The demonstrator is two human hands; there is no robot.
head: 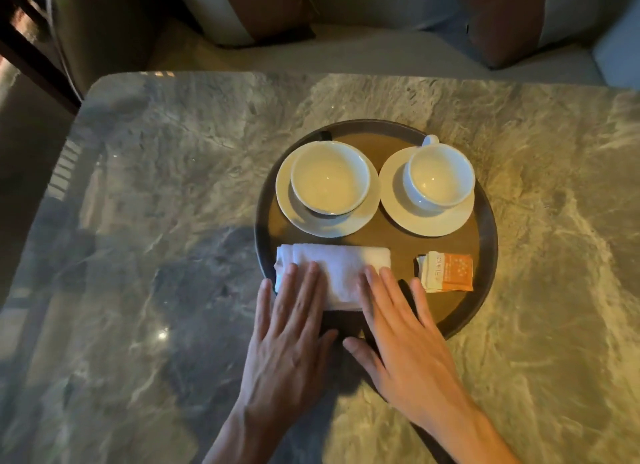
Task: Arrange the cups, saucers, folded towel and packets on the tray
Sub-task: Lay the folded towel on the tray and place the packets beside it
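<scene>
Left fingers [304, 283]: stretched flat and held close together, tips lying on the left part of the towel; the thumb sticks out to the right toward the other thumb, gripping nothing.
Right fingers [377, 290]: flat and slightly fanned, the first two tips on the towel's right end, the outer ones over the bare tray floor; nothing is pinched.
Left hand [291, 339]: palm down, crossing the tray's near rim.
Right hand [405, 346]: palm down, just beside the left hand, thumbs nearly meeting.
Towel [339, 266]: white, folded into a long bar, lying crosswise on the tray's near left side, its left end reaching the rim.
Packets [446, 272]: a small stack, orange on the right and white on the left, flat on the tray's near right side, apart from the towel.
Left cup [329, 178]: white, empty, upright on its saucer [301, 217] at the far left of the tray.
Right cup [439, 176]: white, empty, upright, handle pointing away, on the second saucer [433, 224]; the two saucers almost touch.
Tray [485, 255]: round, dark rim, brown floor.
Table [173, 186]: grey marble, tray resting on it.
</scene>
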